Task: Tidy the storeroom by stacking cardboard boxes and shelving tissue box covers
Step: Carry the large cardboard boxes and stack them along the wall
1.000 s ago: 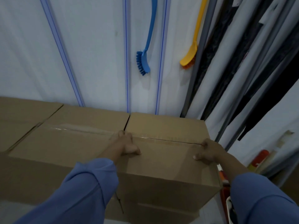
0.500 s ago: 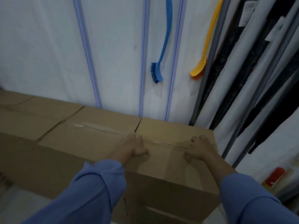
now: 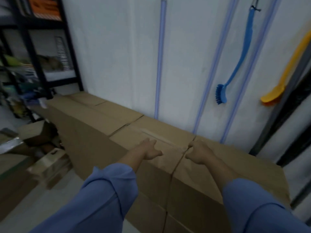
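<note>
- Closest to me are two blue sleeves, the left sleeve [image 3: 101, 190] and the right sleeve [image 3: 252, 202], with both arms stretched out forward.
- My left hand [image 3: 148, 149] lies flat on top of the middle box [image 3: 168, 130]. The fingers are straight and spread, the thumb is out to the side, and it grips nothing.
- My right hand [image 3: 197, 153] sits on top of the right box [image 3: 235, 165], right at the seam where that box meets the middle one. It's too smeared there, so I can't tell if the fingers hook into the gap or just rest on the cardboard.
- The boxes stand in a row against the wall [image 3: 117, 64], touching side to side. A far box [image 3: 90, 110] carries the row off to the left.
- Down on the floor [image 3: 42, 207] at left there are some smaller boxes [image 3: 50, 162], pretty blurry.
- On the wall there are pale blue strips [image 3: 159, 64] running top to bottom. A blue brush [image 3: 221, 95] hangs bristles down, with a yellow brush [image 3: 271, 98] to its right.
- Far left corner has a dark metal rack [image 3: 38, 68] with shelves full of stuff I can't make out.
</note>
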